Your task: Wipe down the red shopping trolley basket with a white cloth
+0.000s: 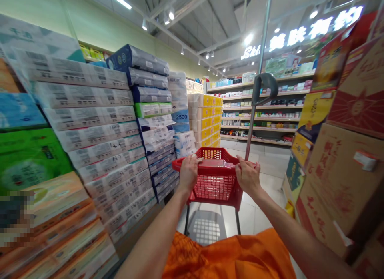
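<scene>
A red plastic shopping cart (214, 187) on thin black legs stands in a shop aisle straight ahead of me. My left hand (188, 172) is closed over the near rim on the left. On the right side of that rim, my right hand (247, 176) grips too. A flat reddish packet (213, 163) lies in the basket between my hands. A grey pole with a curved dark handle (264, 84) rises from the cart's right side. My orange garment (228, 255) fills the bottom of the view.
Tall stacks of wrapped tissue packs (99, 143) line the left side. Cardboard cartons (345, 151) are piled close on the right. Stocked shelves (264, 111) stand across the far end, beyond yellow boxes (208, 119). The floor is pale tile (258, 215).
</scene>
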`<state>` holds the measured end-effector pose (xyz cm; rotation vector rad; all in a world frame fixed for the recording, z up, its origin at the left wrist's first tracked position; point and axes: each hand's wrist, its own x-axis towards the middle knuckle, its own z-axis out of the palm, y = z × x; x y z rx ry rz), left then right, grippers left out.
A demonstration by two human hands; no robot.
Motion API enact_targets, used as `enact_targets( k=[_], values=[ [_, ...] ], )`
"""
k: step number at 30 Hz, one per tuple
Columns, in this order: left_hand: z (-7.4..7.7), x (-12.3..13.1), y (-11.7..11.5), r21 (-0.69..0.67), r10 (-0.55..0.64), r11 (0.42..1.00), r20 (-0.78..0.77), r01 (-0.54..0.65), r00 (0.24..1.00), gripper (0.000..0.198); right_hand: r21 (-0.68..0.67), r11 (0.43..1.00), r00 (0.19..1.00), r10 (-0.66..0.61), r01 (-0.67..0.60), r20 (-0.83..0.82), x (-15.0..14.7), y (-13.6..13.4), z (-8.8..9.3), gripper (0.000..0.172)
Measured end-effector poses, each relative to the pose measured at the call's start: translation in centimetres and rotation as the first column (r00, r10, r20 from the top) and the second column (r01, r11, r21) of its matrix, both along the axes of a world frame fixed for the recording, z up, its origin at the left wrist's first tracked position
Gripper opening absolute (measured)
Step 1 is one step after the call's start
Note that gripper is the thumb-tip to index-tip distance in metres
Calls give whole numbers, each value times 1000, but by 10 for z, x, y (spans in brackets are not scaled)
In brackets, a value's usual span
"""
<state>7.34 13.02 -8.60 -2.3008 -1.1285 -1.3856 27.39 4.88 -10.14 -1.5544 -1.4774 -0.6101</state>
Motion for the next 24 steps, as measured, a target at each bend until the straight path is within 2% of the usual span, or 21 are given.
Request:
enact_targets(
  k=[2,5,7,10,12,14,16,18,19,21,24],
  values=[
    [2,20,-11,46,-118,991,-99,123,988,26,-22,1000,1000,11,-11,18,-8,0,3,39],
    [4,43,-24,82,-266,952,-254,295,930,28,-25,999,1000,22,-22,-6,-14,1,5,40],
    [4,32,-20,60,-251,961,-227,271,941,29,-5,999,999,40,-40,-3,-12,1,3,39],
    [1,-5,-4,3,-90,996,-41,91,995,29,16,998,998,62,-62,0,-9,2,0,37],
    [-1,-14,-1,-22,-34,999,59,36,998,30,25,999,999,48,-48,-14,-10,3,-1,37],
    [-2,2,-9,-3,-111,994,57,112,992,30,34,999,999,41,-41,-11,-12,4,-2,36],
    [-2,29,-21,46,-254,965,-74,258,964,30,37,998,999,46,-46,16,-14,4,-2,36],
    [-2,44,-28,77,-309,941,-194,328,931,31,36,998,998,50,-52,46,-14,3,-2,36],
    [-2,42,-26,85,-307,940,-212,331,928,31,36,998,997,53,-55,56,-13,3,-3,35],
    [-3,21,-15,81,-251,961,-156,266,955,31,38,998,996,57,-59,61,-12,2,-3,35],
    [-8,-22,7,40,-30,999,40,29,999,31,37,998,996,57,-59,65,-12,2,-3,35]
  ],
)
